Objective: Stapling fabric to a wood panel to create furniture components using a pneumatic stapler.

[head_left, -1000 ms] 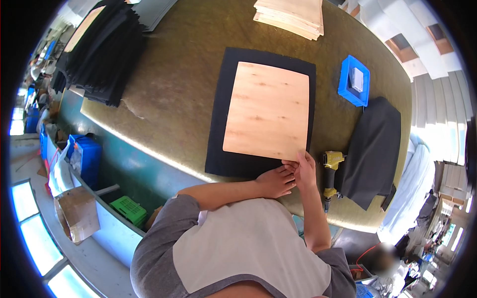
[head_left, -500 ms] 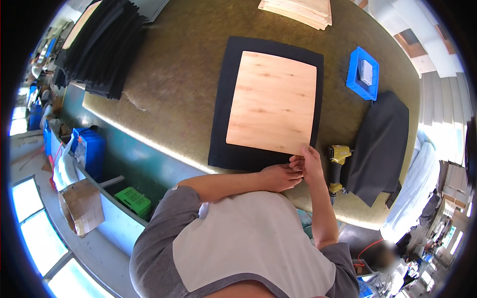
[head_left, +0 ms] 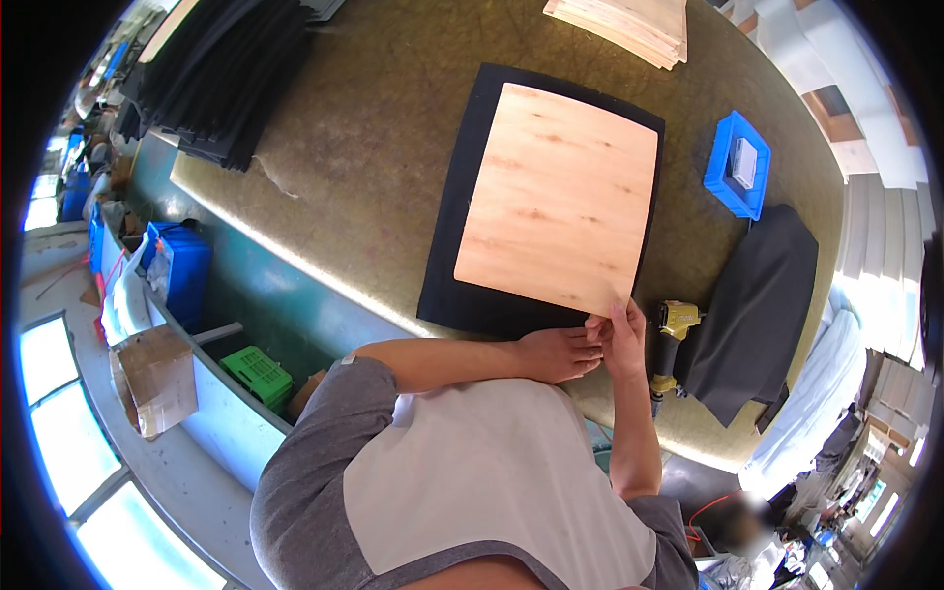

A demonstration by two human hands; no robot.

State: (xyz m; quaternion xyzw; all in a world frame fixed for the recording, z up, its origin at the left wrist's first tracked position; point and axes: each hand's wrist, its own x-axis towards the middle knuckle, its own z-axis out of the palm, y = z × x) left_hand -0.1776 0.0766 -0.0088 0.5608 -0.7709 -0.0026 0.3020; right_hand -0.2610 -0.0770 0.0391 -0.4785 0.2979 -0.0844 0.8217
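Note:
A thin, pale plywood panel [head_left: 560,197] lies on a larger black fabric sheet [head_left: 444,295] on the worktable. More of the black shows along the panel's left and near sides than along its right. My right hand [head_left: 622,339] pinches the panel's near right corner between thumb and fingers. Beside it, my left hand [head_left: 559,354] rests by the table's near edge, fingers stretched toward the right hand and holding nothing that I can see. A yellow and black nail gun [head_left: 673,339] stands just right of my right hand.
Dark fabric [head_left: 752,315] is draped at the table's right. Farther back sits a blue tray [head_left: 720,167] with a small white box inside. Stacked wood panels [head_left: 629,29] lie at the far edge, and a pile of black sheets [head_left: 221,79] at the far left.
The whole view has shifted and turned slightly. On the black sheet, the panel sits a little nearer the right edge, with my right hand still at its corner. My left hand has barely moved.

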